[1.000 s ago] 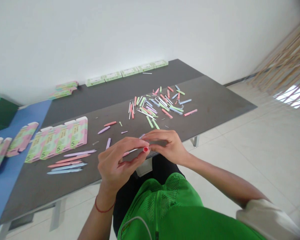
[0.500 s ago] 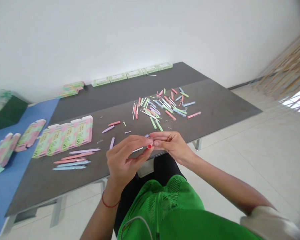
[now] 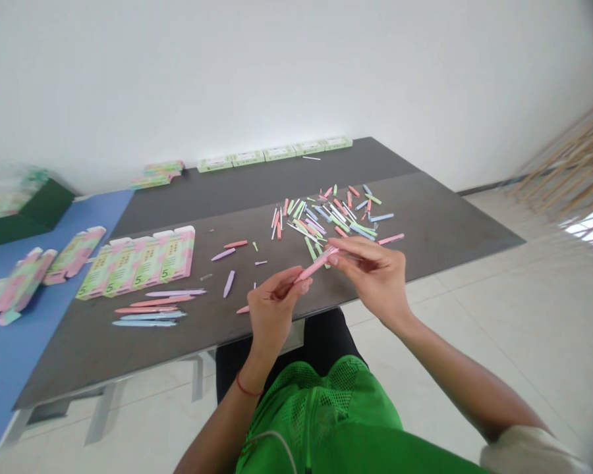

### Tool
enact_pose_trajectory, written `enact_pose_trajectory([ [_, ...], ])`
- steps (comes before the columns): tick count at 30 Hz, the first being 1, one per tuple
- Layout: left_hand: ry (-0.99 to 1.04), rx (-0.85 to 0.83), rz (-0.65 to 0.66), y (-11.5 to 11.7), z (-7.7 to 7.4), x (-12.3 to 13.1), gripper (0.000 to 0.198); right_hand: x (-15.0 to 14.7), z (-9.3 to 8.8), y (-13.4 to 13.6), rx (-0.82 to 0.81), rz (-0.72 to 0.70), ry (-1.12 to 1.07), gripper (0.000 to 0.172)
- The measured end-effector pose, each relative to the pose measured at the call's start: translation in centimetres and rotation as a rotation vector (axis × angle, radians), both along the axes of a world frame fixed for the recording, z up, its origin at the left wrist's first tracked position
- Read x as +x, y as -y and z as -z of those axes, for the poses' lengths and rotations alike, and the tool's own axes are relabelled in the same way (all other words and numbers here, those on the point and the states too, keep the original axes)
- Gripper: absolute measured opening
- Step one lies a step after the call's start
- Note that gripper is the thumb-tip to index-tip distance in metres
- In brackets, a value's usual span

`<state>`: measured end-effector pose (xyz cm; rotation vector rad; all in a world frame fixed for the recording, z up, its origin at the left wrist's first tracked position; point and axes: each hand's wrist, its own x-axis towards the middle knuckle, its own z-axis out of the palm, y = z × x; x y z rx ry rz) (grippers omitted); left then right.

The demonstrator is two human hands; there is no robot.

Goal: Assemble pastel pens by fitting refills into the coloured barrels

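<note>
Between my two hands, just above the table's front edge, is a pink pen barrel (image 3: 313, 266), tilted up to the right. My left hand (image 3: 275, 304) pinches its lower end. The fingers of my right hand (image 3: 370, 273) close on its upper end, which looks clear. Beneath my left hand a red pen part (image 3: 243, 309) lies partly hidden. Left of the hands lie a purple barrel part (image 3: 228, 284), a second purple part (image 3: 223, 254) and a red part (image 3: 236, 244). A small green piece (image 3: 255, 246) and a small purple piece (image 3: 260, 263) lie beside them.
Beyond my right hand spreads a pile of pen parts (image 3: 326, 214) with white refills. Several assembled pens (image 3: 151, 315) lie at left, near flat patterned cartons (image 3: 143, 263). Green boxes (image 3: 279, 154) line the wall. A dark green box (image 3: 34, 210) stands on the blue table (image 3: 20, 349).
My hands have moved apart, and the pink barrel, earlier seen end-on, now shows its length between them. A red part now shows on the table by my left hand. The view has shifted slightly.
</note>
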<state>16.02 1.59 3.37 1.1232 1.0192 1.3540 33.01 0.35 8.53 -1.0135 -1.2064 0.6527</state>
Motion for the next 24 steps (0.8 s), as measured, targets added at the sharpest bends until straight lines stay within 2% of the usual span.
enact_pose_trajectory([
  [4,0.055,-0.055,0.026,0.0,0.2,0.2,0.032,0.3,0.0,0.0,-0.005,0.025,0.030,0.028],
  [13,0.075,-0.053,0.069,0.3,-0.1,0.4,0.026,1.0,-0.5,-0.5,-0.069,0.041,-0.024,0.028],
  [17,0.105,-0.058,0.067,0.3,-0.1,0.5,0.025,1.1,-1.1,-0.2,-0.031,0.095,0.057,0.023],
  [24,0.164,-0.069,0.108,0.5,0.0,0.9,0.023,0.9,-1.7,-0.1,0.007,0.079,0.075,0.022],
])
